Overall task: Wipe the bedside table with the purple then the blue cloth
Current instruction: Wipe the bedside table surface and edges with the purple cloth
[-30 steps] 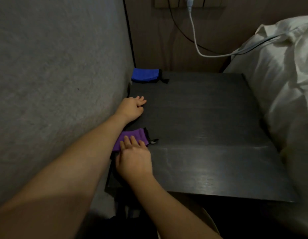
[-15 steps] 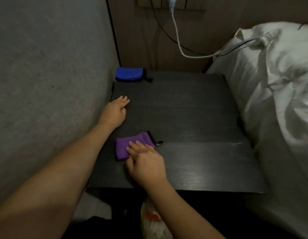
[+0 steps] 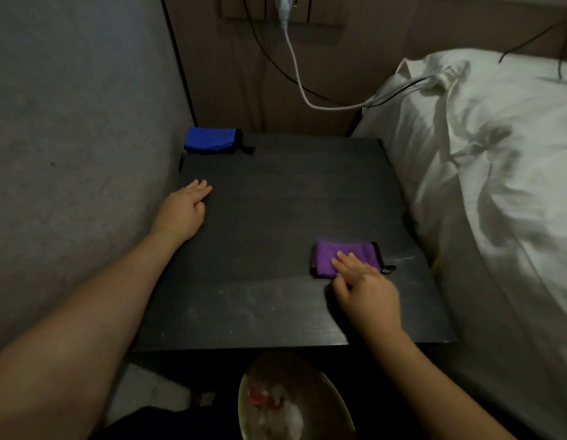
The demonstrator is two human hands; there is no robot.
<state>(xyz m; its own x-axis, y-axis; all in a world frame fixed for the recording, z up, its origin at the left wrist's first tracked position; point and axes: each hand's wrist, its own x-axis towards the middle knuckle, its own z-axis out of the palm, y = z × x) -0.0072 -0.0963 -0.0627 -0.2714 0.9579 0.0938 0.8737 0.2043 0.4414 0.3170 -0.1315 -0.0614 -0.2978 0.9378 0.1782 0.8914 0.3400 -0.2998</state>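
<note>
The dark bedside table [image 3: 276, 201] fills the middle of the view. A folded purple cloth [image 3: 326, 255] with a black edge lies near the table's right side. My right hand [image 3: 366, 293] presses flat on the cloth's near right part, fingers together. My left hand [image 3: 183, 211] rests flat on the table's left edge, holding nothing. A folded blue cloth [image 3: 209, 143] sits at the far left corner, apart from both hands.
A grey wall [image 3: 69, 154] runs close along the table's left. A white pillow and bedding [image 3: 498, 185] press against the right side. White and black cables [image 3: 295, 68] hang from a wall socket behind. A bin with rubbish [image 3: 291, 404] stands below the front edge.
My right hand has slid the purple cloth across the table from the near left to the right side. The left hand stays on the left edge.
</note>
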